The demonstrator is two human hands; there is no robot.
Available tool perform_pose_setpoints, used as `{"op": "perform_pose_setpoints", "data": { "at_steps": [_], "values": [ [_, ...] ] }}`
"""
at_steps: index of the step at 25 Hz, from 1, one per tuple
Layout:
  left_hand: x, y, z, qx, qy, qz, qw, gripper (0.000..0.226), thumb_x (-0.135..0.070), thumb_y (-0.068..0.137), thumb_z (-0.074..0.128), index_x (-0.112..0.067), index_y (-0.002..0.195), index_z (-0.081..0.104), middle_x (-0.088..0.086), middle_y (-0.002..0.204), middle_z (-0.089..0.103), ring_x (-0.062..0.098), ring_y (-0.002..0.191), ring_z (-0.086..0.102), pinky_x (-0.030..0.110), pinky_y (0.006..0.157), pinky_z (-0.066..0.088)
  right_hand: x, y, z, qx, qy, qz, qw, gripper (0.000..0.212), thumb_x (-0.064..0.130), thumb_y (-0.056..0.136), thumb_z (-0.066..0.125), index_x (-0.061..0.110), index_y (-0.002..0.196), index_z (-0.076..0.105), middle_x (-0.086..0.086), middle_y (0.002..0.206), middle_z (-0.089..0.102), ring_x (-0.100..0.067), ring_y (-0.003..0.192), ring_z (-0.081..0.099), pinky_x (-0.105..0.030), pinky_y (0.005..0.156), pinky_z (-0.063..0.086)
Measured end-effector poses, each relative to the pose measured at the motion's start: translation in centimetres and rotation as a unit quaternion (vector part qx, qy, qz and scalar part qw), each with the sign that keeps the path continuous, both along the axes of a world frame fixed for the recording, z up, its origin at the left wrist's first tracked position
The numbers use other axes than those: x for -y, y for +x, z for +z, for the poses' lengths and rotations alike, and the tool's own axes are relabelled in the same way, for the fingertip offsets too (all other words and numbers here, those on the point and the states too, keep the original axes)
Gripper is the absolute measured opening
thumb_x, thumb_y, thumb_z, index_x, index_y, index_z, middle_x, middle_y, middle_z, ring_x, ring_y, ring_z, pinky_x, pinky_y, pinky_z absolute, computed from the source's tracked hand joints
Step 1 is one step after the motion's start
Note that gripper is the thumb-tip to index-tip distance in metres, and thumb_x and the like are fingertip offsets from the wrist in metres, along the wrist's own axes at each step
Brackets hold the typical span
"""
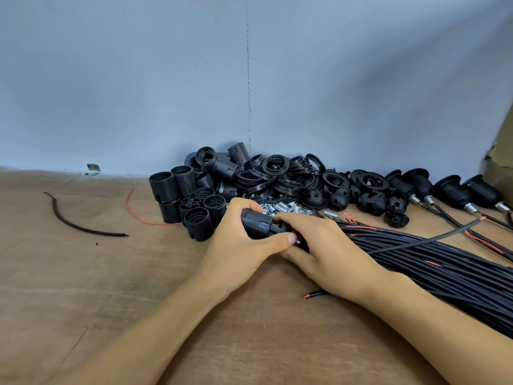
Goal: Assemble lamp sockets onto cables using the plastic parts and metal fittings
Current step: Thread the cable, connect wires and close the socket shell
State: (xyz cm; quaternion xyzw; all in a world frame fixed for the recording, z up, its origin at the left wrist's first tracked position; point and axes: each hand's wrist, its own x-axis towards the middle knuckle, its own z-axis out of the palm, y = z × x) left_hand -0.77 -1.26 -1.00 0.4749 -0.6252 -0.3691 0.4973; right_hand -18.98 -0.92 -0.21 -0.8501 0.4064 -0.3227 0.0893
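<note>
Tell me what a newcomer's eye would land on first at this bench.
First, the two hands at centre: the left hand grips a black threaded socket while the right hand holds its end. Behind them, a heap of black plastic socket parts lies against the wall, with small metal fittings at its foot. A thick bundle of black cables runs off to the right.

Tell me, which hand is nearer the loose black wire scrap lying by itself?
Left. The left hand, holding the socket, lies right of the wire scrap; the right hand sits farther right, beyond it.
</note>
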Motion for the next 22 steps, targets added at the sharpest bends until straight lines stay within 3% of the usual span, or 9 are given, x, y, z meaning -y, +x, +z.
{"op": "perform_pose_setpoints", "data": {
  "at_steps": [5,8,11,16,22],
  "values": [
    [0.02,-0.22,-0.11,-0.02,0.023,0.011,0.999,0.056,-0.057,0.047,0.086,-0.05,0.092,0.055,-0.018,0.087,0.072,-0.003,0.079,0.066,0.021,0.073,0.048,-0.24,0.17,0.17,-0.008,-0.009,-0.003,1.0,0.026,0.026,0.094,0.063,0.021,0.119,0.059,0.011,0.103,0.065,-0.005,0.094,0.057,-0.021,0.084,0.044],
    [-0.03,-0.26,-0.04,-0.003,0.023,0.015,1.0,0.054,-0.062,0.049,0.085,-0.052,0.091,0.053,-0.018,0.086,0.072,0.0,0.082,0.068,0.029,0.079,0.054,-0.44,0.15,0.4,0.003,-0.009,-0.007,1.0,0.031,0.038,0.092,0.056,0.019,0.116,0.058,0.01,0.1,0.066,-0.009,0.092,0.059,-0.025,0.081,0.045],
    [-0.23,-0.13,0.27,0.035,0.014,0.02,0.999,0.054,-0.068,0.052,0.081,-0.051,0.093,0.051,-0.021,0.085,0.071,-0.002,0.078,0.066,0.023,0.074,0.049,-0.57,0.09,0.41,0.026,0.003,-0.015,1.0,0.042,0.048,0.088,0.051,0.027,0.124,0.056,0.023,0.094,0.064,0.001,0.093,0.058,-0.015,0.081,0.044],
    [-0.66,-0.29,0.83,0.105,-0.028,0.04,0.993,0.057,-0.075,0.054,0.074,-0.042,0.091,0.048,-0.026,0.084,0.069,-0.004,0.074,0.06,0.009,0.061,0.041,-0.46,-0.12,0.01,0.028,0.031,-0.032,0.999,0.037,0.033,0.091,0.066,0.026,0.122,0.048,0.023,0.092,0.06,0.0,0.093,0.058,-0.018,0.078,0.045],
    [-0.88,-0.44,0.82,0.109,-0.015,0.038,0.993,0.048,-0.072,0.06,0.072,-0.043,0.089,0.046,-0.027,0.083,0.069,-0.005,0.075,0.061,0.017,0.062,0.04,-0.62,0.07,-0.01,0.018,0.032,-0.041,0.998,0.037,0.038,0.09,0.066,0.026,0.121,0.049,0.03,0.093,0.056,0.003,0.095,0.057,-0.014,0.08,0.043]
  ]
}}
